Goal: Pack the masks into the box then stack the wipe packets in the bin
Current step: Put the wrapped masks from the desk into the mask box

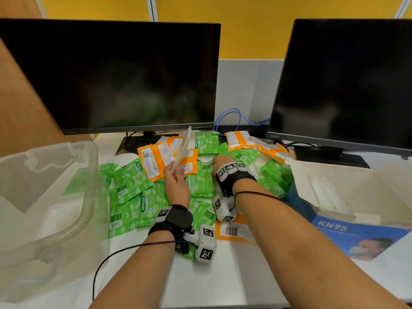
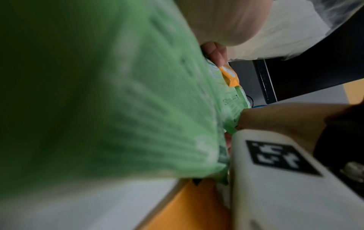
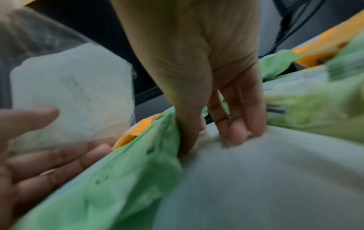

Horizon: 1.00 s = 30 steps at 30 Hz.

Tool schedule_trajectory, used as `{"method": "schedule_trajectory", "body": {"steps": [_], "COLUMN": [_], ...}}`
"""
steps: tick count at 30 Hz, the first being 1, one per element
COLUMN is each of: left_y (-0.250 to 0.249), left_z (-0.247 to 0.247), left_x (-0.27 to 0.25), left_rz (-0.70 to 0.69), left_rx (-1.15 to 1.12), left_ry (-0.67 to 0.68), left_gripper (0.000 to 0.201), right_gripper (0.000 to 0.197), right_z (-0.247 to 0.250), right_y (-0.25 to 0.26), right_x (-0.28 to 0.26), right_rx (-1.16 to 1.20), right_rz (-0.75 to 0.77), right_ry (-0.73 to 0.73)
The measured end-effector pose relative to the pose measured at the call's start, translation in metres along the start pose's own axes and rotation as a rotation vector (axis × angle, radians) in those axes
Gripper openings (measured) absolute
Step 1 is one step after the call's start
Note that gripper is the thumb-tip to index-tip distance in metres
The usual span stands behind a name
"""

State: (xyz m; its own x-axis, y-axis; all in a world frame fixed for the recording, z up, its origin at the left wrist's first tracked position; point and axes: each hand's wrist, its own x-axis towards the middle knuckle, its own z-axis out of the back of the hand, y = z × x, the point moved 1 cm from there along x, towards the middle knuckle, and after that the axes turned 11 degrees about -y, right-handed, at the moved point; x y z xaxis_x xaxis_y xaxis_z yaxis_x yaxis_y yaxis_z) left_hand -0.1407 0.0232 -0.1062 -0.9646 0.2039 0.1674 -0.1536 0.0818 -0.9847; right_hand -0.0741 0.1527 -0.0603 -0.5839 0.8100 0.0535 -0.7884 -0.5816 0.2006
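Clear plastic bin point(image 1: 89, 175), white masks in box point(image 1: 307, 175), left hand point(image 1: 177, 184) pinching mask point(image 1: 184, 146), right hand point(image 1: 219, 160) fingers pressing pile.

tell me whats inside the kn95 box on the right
The KN95 box is open, and white bagged masks lie along its inside wall. The near flap hides the bottom, so their number cannot be told.

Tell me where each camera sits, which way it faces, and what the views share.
Head: worn on the head, looking forward and down at green and orange wipe packets, the clear plastic bin and the blue KN95 mask box; both forearms show.
Left wrist: along the left hand, mostly blurred green packet; fingertips show.
Right wrist: along the right hand, fingers down on a white wrapped mask.
Shared: head and right wrist both show the left hand's grip on the clear-bagged white mask.
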Motion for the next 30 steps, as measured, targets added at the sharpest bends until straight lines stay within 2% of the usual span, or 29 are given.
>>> {"method": "schedule_trajectory", "body": {"steps": [4, 7, 12, 16, 18, 20, 23, 30], "left_y": [0.0, 0.002, 0.007, 0.008, 0.008, 0.008, 0.007, 0.004], "left_z": [0.001, 0.001, -0.001, -0.002, -0.002, -0.002, -0.001, 0.001], "left_x": [0.0, 0.001, 0.004, 0.004, 0.004, 0.004, 0.005, 0.007], "left_rz": [0.005, 0.014, 0.031, 0.014, 0.001, -0.01, -0.01, -0.008], "left_rx": [-0.004, -0.014, -0.025, -0.008, 0.01, 0.034, 0.037, 0.064], "left_ry": [-0.017, -0.025, -0.011, -0.009, -0.016, -0.023, -0.025, -0.077], "left_gripper": [0.035, 0.035, 0.035, 0.034, 0.034, 0.033, 0.033, 0.034], "right_gripper": [0.017, 0.022, 0.018, 0.004, 0.008, 0.013, 0.022, 0.025], "right_z": [0.008, 0.008, 0.0, -0.016, -0.018, -0.004, 0.015, 0.088], "right_y": [0.012, 0.018, 0.013, 0.001, -0.002, -0.001, -0.005, 0.001], "right_x": [0.0, 0.004, 0.011, 0.025, 0.024, 0.009, 0.002, -0.027], "right_rx": [-0.095, -0.072, -0.037, -0.011, 0.007, 0.047, 0.219, 0.666], "right_rz": [0.069, 0.089, 0.086, 0.029, 0.02, 0.023, -0.013, -0.193], "right_ry": [-0.048, -0.054, -0.01, 0.045, 0.084, 0.059, -0.065, -0.601]}}
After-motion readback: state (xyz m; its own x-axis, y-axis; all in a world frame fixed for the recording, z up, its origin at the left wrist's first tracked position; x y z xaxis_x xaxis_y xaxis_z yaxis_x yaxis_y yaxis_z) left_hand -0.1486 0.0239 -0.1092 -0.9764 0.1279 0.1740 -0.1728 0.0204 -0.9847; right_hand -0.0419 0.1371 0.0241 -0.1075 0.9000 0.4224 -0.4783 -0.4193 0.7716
